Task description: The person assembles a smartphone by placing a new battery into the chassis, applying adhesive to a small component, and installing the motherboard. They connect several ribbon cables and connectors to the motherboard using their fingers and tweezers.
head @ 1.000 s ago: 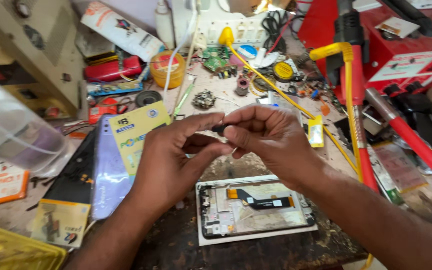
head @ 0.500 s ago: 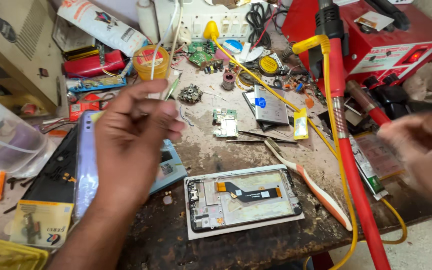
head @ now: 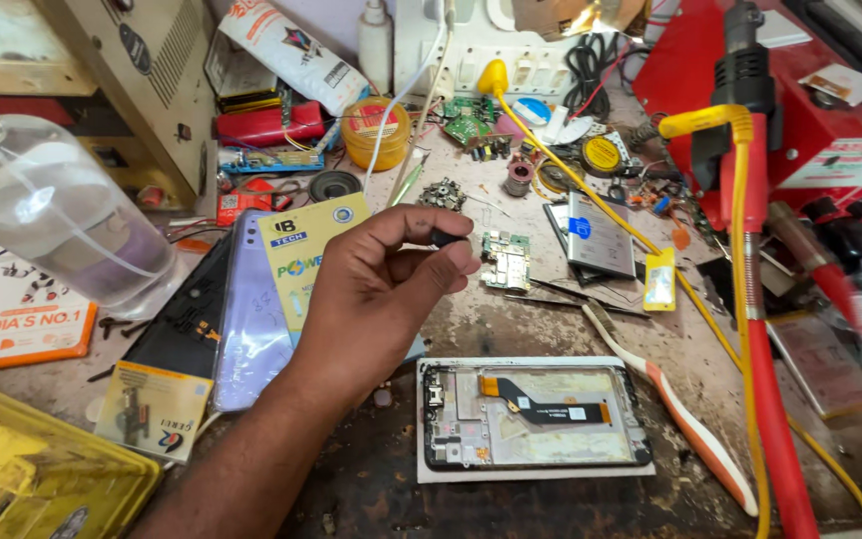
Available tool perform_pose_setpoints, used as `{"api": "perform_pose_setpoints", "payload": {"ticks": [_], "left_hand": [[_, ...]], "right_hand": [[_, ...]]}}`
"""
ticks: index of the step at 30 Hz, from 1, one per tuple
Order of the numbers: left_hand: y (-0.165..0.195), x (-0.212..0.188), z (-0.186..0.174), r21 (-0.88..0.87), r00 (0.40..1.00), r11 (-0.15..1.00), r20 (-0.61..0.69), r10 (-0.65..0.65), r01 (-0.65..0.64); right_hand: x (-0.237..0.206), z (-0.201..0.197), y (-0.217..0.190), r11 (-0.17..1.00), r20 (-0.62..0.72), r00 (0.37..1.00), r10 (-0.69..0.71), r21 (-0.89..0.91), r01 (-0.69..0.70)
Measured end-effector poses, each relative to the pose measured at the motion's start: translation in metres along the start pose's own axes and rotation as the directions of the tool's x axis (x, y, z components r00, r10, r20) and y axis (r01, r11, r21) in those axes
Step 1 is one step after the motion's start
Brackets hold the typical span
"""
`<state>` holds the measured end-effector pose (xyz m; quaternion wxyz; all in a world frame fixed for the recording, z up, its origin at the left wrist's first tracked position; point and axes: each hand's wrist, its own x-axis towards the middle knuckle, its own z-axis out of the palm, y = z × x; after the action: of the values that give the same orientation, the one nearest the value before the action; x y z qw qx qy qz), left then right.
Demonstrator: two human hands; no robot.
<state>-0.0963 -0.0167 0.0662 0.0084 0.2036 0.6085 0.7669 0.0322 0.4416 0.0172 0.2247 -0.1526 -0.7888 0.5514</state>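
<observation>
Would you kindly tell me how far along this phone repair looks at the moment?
Done: the opened phone lies back-off on the bench, its orange flex cable exposed. In hand: the left hand pinches a small dark part at its fingertips; the right hand is not clearly visible. Left: the purple back cover lies apart, unfitted.

Just below your fingers lies an opened phone (head: 536,414); a toothbrush (head: 680,409) and circuit board (head: 506,260) sit right of them.

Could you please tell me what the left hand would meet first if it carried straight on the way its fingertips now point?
Probably the small green circuit board lying just right of the left hand, which pinches a small black part; depth is unclear, so the hand may pass above it.
</observation>
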Motion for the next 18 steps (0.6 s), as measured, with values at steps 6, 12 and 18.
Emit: {"api": "perform_pose_setpoints", "payload": {"ticks": [6, 12, 18], "left_hand": [[-0.011, 0.005, 0.004, -0.142, 1.000, 0.990, 0.005, -0.009, 0.010], [-0.008, 0.009, -0.002, -0.333, 0.999, 0.942, 0.000, -0.043, 0.041], [-0.014, 0.021, -0.010, -0.419, 0.998, 0.906, -0.002, -0.066, 0.059]], "right_hand": [[-0.019, 0.090, -0.087, 0.911, 0.449, 0.878, -0.167, 0.411, -0.037], [0.001, 0.194, -0.151, 0.925, 0.538, 0.792, -0.289, -0.057, 0.376], [0.008, 0.227, -0.150, 0.848, 0.429, 0.822, -0.374, -0.201, 0.491]]}}
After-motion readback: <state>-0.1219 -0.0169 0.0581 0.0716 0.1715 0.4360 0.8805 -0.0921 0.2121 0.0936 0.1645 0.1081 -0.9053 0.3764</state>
